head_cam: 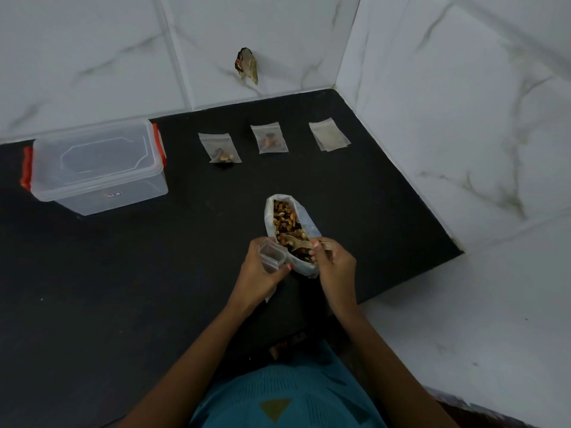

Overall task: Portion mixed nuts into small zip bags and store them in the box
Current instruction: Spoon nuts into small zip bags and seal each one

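The open nut bag (289, 223) lies mid-counter (123, 273), mouth up for spoon (301, 242) access. The right hand (335, 267) pinches the spoon handle, bowl among the nuts. The left hand (262, 273) grips an empty zip bag (272, 254) just beside the mouth, probably to shorten the transfer. Portioned bags (220, 148) and spare bags (329, 134) lie behind; the lidded box (99, 168) stands well left. The spoon's load cannot be made out; the left hand hides the zip bag's lower part.

Tiny illegible label (113, 194) on box (140, 193)
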`<state>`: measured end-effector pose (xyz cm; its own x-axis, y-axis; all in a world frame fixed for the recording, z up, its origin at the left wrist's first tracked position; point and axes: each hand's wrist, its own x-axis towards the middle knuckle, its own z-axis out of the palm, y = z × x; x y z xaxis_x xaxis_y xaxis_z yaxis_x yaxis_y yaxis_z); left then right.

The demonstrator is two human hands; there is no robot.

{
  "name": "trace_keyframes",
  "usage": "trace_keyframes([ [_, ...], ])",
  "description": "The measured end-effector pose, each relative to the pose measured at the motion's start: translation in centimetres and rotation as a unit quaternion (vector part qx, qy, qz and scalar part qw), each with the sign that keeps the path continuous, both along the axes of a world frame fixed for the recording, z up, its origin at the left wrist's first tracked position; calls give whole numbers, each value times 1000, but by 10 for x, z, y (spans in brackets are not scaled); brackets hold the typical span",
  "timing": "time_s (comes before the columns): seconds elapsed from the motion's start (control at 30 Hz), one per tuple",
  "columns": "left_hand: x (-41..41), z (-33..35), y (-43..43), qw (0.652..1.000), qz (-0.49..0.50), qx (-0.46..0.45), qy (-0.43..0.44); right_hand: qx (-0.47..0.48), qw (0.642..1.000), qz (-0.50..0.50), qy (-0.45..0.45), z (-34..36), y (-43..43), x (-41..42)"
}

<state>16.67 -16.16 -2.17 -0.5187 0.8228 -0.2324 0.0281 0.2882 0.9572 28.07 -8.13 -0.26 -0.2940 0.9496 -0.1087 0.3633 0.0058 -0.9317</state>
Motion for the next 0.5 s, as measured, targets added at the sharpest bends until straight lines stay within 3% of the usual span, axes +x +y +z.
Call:
trace_keyframes([
  [0.2, -1, -1, 1, 1000, -7, -2, -4, -125, 983, -109, 79, -4, 13, -1],
  [0.5, -4, 0, -1, 1000, -15, -13, -12, -229, 944, -160, 177, 1, 23, 7],
])
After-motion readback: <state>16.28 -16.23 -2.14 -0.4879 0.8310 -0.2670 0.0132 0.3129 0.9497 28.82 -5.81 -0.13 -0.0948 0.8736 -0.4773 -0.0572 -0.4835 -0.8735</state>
